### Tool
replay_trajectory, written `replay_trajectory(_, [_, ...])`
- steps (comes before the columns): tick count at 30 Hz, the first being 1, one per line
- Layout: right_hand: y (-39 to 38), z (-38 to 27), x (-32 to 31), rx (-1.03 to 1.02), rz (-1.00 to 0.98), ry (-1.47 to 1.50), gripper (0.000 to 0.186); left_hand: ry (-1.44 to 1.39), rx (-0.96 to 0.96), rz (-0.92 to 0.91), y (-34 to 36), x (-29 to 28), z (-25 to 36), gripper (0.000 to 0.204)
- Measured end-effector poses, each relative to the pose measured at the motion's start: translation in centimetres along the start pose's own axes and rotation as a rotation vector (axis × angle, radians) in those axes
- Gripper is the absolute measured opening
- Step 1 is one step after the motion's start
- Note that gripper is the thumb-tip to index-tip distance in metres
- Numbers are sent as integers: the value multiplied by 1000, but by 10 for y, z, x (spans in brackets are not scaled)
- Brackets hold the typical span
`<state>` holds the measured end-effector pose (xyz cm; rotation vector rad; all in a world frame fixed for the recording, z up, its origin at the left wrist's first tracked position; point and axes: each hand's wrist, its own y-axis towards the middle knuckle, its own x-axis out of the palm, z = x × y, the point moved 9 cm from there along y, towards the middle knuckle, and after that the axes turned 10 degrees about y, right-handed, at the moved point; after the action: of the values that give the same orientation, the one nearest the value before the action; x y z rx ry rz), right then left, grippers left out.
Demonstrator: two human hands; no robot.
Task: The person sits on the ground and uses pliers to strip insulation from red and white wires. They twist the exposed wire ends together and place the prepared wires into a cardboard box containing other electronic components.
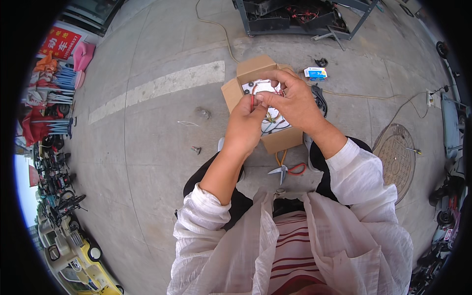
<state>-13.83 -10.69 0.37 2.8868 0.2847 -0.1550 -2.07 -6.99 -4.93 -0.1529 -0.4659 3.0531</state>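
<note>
Left hand (243, 125) pinches red wire (252, 101) above box (283, 141), toward its left edge; right hand (298, 102) curls alongside, cannot tell what it grips; advisable: pinch near the working end, steady both wrists, pull gently.

A dark cart (269, 23) stands at the top edge, a pale cable (227, 35) winding over the concrete (162, 147) to its left. A white stripe (162, 91) is painted there — farther left, a red sign (60, 44) and, lower, a yellow vehicle (94, 268). Rightward lies a round manhole cover (392, 164) — a white socket (429, 100) above it.
</note>
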Motion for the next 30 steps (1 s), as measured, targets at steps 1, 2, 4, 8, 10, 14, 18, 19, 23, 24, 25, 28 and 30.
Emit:
replay_trajectory(1, [-1,15,4,71,-7,134,35,-11,9,-20,-1,4,4,11])
replay_trajectory(2, [0,16,5,83,-8,151,31,-21,17,-39,-2,7,7,11])
replay_trajectory(4, [2,18,5,109,-10,186,24,-13,-10,-60,-2,7,4,12])
replay_trajectory(8, [2,5,-5,-76,54,1,13,3,-63,-82,-2,4,-1,14])
replay_trajectory(10, [2,2,-6,-67,75,21,11,1,-50,-72,-2,3,2,11])
replay_trajectory(14, [2,3,-6,-16,50,29,10,-21,-27,-74,-2,7,6,10])
replay_trajectory(18, [1,1,-6,-27,8,-60,10,-20,-30,-52,-2,5,4,9])
replay_trajectory(19, [0,-2,-5,-38,-9,-98,10,-4,-13,-41,-1,3,4,9])
replay_trajectory(23, [-4,-19,-2,-231,8,-327,9,235,41,-6,0,0,4,16])
replay_trajectory(24, [-6,-21,0,-257,30,-350,9,216,57,6,1,0,3,16])
replay_trajectory(25, [-7,-23,2,-282,52,-374,9,197,72,18,2,1,1,16])
replay_trajectory(28, [-7,-18,1,-344,127,-369,9,175,90,42,3,2,1,14])
replay_trajectory(30, [-5,-17,-3,-295,157,-371,8,183,69,40,2,1,0,13])
